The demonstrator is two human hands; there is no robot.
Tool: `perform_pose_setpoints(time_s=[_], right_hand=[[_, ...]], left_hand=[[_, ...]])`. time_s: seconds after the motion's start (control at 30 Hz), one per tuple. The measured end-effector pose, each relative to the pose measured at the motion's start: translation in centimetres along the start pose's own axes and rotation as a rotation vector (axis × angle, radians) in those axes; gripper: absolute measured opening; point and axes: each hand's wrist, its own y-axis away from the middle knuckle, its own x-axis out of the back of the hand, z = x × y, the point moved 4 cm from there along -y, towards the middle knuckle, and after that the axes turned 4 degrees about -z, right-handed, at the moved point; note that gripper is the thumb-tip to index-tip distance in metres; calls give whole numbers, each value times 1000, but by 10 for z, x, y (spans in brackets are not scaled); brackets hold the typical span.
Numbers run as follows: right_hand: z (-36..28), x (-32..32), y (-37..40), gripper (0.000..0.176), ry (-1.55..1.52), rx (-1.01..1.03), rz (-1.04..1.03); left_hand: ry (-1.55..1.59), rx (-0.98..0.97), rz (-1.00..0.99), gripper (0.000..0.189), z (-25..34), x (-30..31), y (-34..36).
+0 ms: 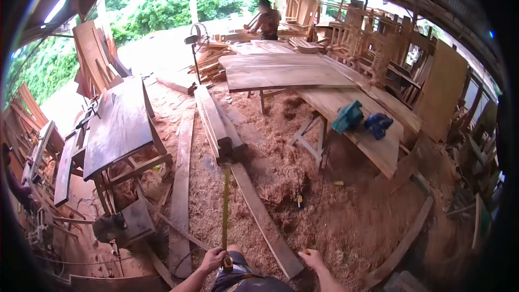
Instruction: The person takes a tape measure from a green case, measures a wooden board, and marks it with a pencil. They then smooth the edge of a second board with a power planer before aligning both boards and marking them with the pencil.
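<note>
My left hand [213, 258] is closed around a tape measure [227, 263] in front of my body. Its yellow blade [225, 211] is drawn out forward along the floor and reaches the near end of a thick wooden beam [213, 119]. To the right, my right hand [312, 260] is closed with the fingers pinched. A small yellowish thing shows at its fingertips, too small to name. Close to that hand, the near end of a long board [265, 219] lies on the sawdust, between the blade and the hand.
Wide panels [286, 70] rest on trestles ahead, with teal and blue power tools [347, 116] on a lower board. At left stands a slab-topped bench [119, 124]. Another person [267, 19] works at the back. Wood shavings [286, 157] cover the floor; lumber leans along both sides.
</note>
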Motion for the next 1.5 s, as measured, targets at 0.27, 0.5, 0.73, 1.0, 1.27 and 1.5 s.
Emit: perform_pose_setpoints(time_s=[0.27, 0.5, 0.73, 1.0, 1.27, 1.5], right_hand=[[-293, -42, -165, 39, -200, 291, -515], [-395, 21, -290, 48, -394, 320, -317], [-465, 109, -366, 75, -226, 309, -70], [-413, 238, -479, 63, 170, 449, -116], [-425, 347, -646, 68, -67, 362, -243], [-484, 459, -752, 64, 91, 285, 207]], left_hand=[[314, -47, 40, 24, 147, -1, -234], [156, -14, -261, 27, 281, 5, -407], [219, -191, -183, 26, 381, 6, -566], [583, -333, 122, 17, 539, 155, -858], [333, -257, 285, 23, 687, 97, -1080], [-422, -514, 30, 52, 759, -99, -1189]])
